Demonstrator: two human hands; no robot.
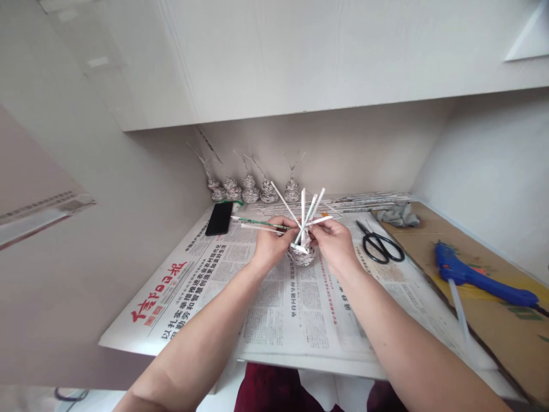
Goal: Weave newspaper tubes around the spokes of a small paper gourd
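Observation:
A small round woven body of rolled newspaper (302,256) sits on the newspaper sheet in front of me, with several paper sticks (303,209) rising and fanning out of its top. My left hand (274,237) has its fingers pinched on the sticks at the left side, where a greenish stick and a white one point out to the left. From the right, my right hand (332,240) pinches the sticks near their base. The fingertips of both hands nearly meet there, and they partly hide the top of the weave.
Finished-looking woven gourds (250,190) stand along the back wall, beside a bundle of paper sticks (364,201). A black phone (219,219) lies left. Right are scissors (380,246), a grey cloth (398,215) and a blue glue gun (480,277) on cardboard (510,320). A cabinet (321,57) overhangs.

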